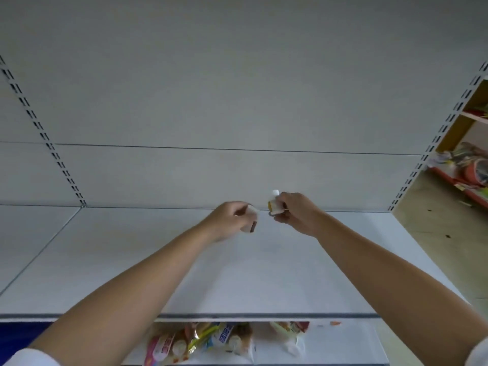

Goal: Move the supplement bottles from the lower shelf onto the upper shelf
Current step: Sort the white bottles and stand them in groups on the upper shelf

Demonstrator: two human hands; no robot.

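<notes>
Facing me: plain white back panel (237,88), left upright (39,128) & right upright (435,143) both slotted, white upper shelf (105,260) below. To my right, tan floor (427,225) & another rack (459,180), red-edged, w/ colourful goods. Light's flat, dimmish.

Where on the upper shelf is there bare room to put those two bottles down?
Nearly all of the upper shelf is bare: left of the left hand to the seam, between the two arms, and right of the right hand to the shelf's end. The crowd is below: bottles packed on the lower shelf.
</notes>
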